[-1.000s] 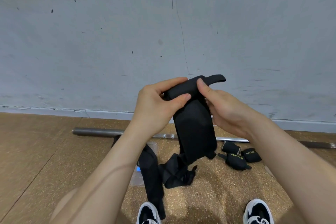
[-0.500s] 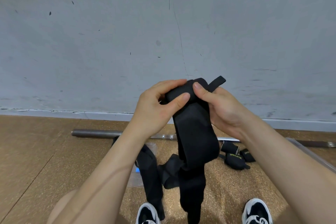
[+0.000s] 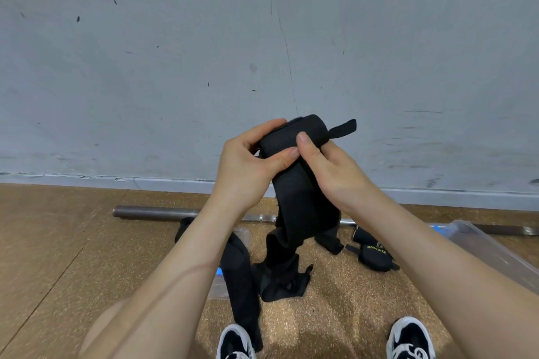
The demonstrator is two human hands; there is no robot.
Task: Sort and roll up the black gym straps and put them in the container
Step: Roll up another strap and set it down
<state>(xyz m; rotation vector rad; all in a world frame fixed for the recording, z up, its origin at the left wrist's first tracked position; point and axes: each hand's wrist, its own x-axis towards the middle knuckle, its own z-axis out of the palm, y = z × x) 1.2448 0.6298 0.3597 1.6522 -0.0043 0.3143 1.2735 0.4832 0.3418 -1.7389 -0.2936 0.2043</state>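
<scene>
Matt black woven strap point(image 3: 303, 201), dull metal bar point(image 3: 151, 212), speckled cork-like floor point(image 3: 344, 309).

A steel bar point(image 3: 151, 212) lies on the cork floor point(image 3: 58, 248).

Wound end of the black woven gym strap point(image 3: 303, 207), pinched between left hand point(image 3: 248, 166) and right hand point(image 3: 332, 166), thicker than one second ago. Its hanging tail, which half a second ago reached down between the black-and-white shoes point(image 3: 233, 341), now ends higher, above the loose pile of black straps point(image 3: 280, 280). Right thumb shifted leftward, beside the left thumb tip
</scene>
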